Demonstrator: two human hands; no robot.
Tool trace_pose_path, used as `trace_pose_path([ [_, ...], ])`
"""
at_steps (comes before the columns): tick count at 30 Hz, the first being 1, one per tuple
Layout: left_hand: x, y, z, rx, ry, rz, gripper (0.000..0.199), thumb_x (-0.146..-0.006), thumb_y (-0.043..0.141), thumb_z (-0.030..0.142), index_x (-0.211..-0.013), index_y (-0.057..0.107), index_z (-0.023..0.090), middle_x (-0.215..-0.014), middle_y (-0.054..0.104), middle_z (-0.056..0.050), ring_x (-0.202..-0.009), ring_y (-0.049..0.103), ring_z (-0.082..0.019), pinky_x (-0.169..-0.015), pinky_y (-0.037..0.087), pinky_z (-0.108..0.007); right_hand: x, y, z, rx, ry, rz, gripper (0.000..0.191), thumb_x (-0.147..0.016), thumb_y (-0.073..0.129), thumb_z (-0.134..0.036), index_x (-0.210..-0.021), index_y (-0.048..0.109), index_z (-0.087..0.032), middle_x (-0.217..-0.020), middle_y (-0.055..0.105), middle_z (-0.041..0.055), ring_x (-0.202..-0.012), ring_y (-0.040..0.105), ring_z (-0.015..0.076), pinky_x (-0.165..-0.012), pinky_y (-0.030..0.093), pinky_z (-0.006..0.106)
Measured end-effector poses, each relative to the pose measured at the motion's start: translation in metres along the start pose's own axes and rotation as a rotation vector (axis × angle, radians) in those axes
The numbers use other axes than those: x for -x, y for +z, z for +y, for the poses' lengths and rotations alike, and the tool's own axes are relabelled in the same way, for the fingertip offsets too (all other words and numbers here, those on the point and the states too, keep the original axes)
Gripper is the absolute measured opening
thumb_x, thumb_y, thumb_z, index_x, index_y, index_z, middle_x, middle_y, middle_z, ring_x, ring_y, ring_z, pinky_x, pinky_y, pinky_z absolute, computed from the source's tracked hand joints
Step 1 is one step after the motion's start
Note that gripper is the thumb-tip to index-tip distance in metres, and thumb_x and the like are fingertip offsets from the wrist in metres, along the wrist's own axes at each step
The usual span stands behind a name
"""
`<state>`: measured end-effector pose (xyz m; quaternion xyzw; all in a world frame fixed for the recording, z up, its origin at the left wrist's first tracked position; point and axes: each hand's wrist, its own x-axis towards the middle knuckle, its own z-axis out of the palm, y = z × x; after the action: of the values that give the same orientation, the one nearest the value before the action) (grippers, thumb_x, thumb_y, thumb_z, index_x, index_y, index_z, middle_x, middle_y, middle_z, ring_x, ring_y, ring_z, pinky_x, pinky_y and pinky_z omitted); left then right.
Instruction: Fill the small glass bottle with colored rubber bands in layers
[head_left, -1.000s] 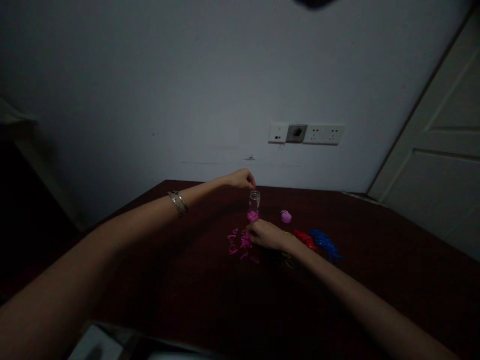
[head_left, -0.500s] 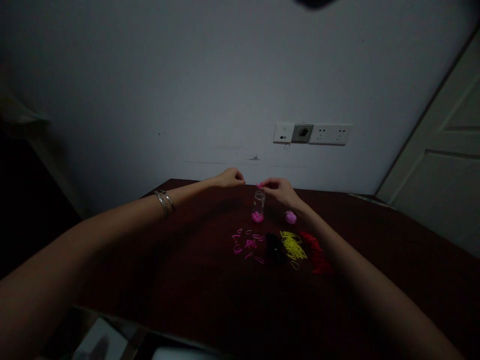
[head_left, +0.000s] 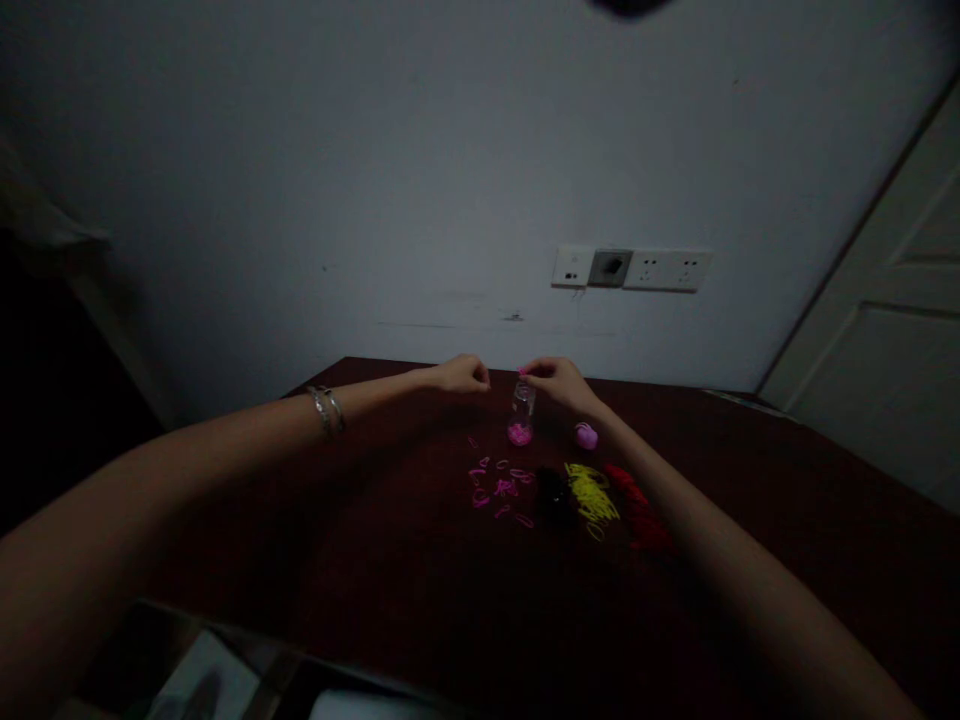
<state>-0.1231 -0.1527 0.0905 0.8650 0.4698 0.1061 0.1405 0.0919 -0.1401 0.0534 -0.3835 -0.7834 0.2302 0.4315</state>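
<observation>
My right hand [head_left: 559, 381] pinches small pink rubber bands [head_left: 522, 371] at the mouth of a clear bottle [head_left: 523, 402]. The bottle stands upright with pink rubber bands [head_left: 519, 435] at its bottom. Left of the bottle, my left hand [head_left: 463, 375] hovers with its fingers curled closed; whatever is in them is hidden. Loose pink rubber bands [head_left: 506, 487] lie scattered in front of the bottle, and a single band [head_left: 472, 441] lies below my left hand. A pinkish-purple rounded piece [head_left: 586, 436] sits right of the bottle.
Piles of black [head_left: 555, 495], yellow [head_left: 592, 495] and red rubber bands [head_left: 636, 505] lie side by side on the dark table [head_left: 360, 520]. Behind it rises a wall with sockets [head_left: 667, 270]. A door [head_left: 900, 330] stands at the right. The light is dim.
My left hand has lowered slightly, and a pink band now lies on the table below it. The pink bands in my right hand show less at the bottle's mouth. The view has shifted slightly.
</observation>
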Motion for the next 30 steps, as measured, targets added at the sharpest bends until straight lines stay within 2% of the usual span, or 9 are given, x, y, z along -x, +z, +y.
trace_pose_path([
  [3,0.001,0.005,-0.003,-0.001,0.008,-0.054,0.023,-0.069,0.052,0.019,-0.08,0.068,0.009,-0.074,0.066,-0.005,-0.064,0.054,-0.01,-0.061,0.038,-0.02,0.002,-0.001,0.0,0.01,0.011,-0.01,0.019,-0.071,0.061,-0.027,-0.079,0.068,-0.011,-0.075,0.068,0.0066,-0.071,0.059,0.0153,-0.068,0.045,0.028],
  [8,0.004,0.02,-0.013,-0.11,0.023,-0.213,0.02,-0.065,0.057,0.019,-0.082,0.067,0.011,-0.076,0.066,-0.004,-0.066,0.055,-0.011,-0.06,0.038,-0.019,0.005,-0.006,-0.005,0.036,0.035,-0.034,0.02,-0.071,0.061,-0.027,-0.08,0.068,-0.011,-0.076,0.068,0.0073,-0.07,0.059,0.0155,-0.067,0.045,0.027],
  [11,0.009,0.033,-0.016,-0.217,0.009,-0.279,0.027,-0.064,0.062,0.02,-0.089,0.065,0.013,-0.081,0.066,-0.004,-0.067,0.054,-0.011,-0.059,0.038,-0.019,0.01,-0.011,-0.012,0.083,0.02,-0.007,0.021,-0.072,0.06,-0.028,-0.082,0.068,-0.012,-0.078,0.068,0.0077,-0.071,0.059,0.0159,-0.068,0.045,0.028],
  [14,0.016,0.046,-0.016,-0.27,0.004,-0.328,0.035,-0.064,0.063,0.021,-0.098,0.063,0.014,-0.086,0.065,-0.005,-0.069,0.054,-0.013,-0.059,0.038,-0.02,0.023,-0.012,-0.023,0.128,-0.054,-0.027,0.02,-0.074,0.059,-0.028,-0.082,0.068,-0.013,-0.081,0.068,0.0071,-0.074,0.059,0.0158,-0.07,0.045,0.028],
  [16,0.02,0.054,-0.015,-0.287,-0.001,-0.347,0.036,-0.065,0.062,0.021,-0.101,0.061,0.015,-0.089,0.065,-0.006,-0.071,0.055,-0.014,-0.058,0.037,-0.021,0.038,-0.008,-0.031,0.149,-0.113,-0.126,0.018,-0.075,0.058,-0.027,-0.083,0.068,-0.014,-0.083,0.067,0.006,-0.075,0.058,0.0148,-0.069,0.044,0.027],
  [20,0.024,0.065,-0.015,-0.302,-0.023,-0.321,0.03,-0.067,0.06,0.025,-0.097,0.061,0.018,-0.092,0.064,-0.007,-0.075,0.055,-0.016,-0.058,0.038,-0.022,0.069,0.007,-0.044,0.266,-0.159,-0.475,0.022,-0.073,0.061,-0.027,-0.09,0.067,-0.014,-0.084,0.065,0.0052,-0.072,0.057,0.0138,-0.065,0.043,0.025],
  [22,0.024,0.068,-0.015,-0.291,-0.041,-0.303,0.026,-0.067,0.059,0.026,-0.091,0.062,0.017,-0.09,0.064,-0.007,-0.073,0.055,-0.016,-0.058,0.038,-0.022,0.079,0.015,-0.045,0.322,-0.159,-0.6,0.029,-0.072,0.063,-0.029,-0.096,0.066,-0.014,-0.088,0.065,0.006,-0.074,0.058,0.0147,-0.066,0.042,0.025],
  [25,0.022,0.071,-0.015,-0.271,-0.051,-0.312,0.016,-0.066,0.058,0.024,-0.08,0.063,0.016,-0.082,0.064,-0.007,-0.067,0.054,-0.015,-0.055,0.037,-0.022,0.087,0.024,-0.042,0.374,-0.139,-0.694,0.036,-0.071,0.064,-0.034,-0.101,0.065,-0.014,-0.091,0.065,0.0069,-0.076,0.058,0.0161,-0.067,0.042,0.025],
  [30,0.023,0.071,-0.011,-0.192,0.005,-0.377,0.008,-0.066,0.055,0.017,-0.069,0.063,0.014,-0.071,0.063,-0.003,-0.063,0.052,-0.012,-0.057,0.037,-0.021,0.089,0.036,-0.034,0.425,-0.156,-0.731,0.035,-0.07,0.064,-0.032,-0.099,0.065,-0.014,-0.091,0.063,0.0077,-0.076,0.056,0.016,-0.067,0.041,0.024],
])
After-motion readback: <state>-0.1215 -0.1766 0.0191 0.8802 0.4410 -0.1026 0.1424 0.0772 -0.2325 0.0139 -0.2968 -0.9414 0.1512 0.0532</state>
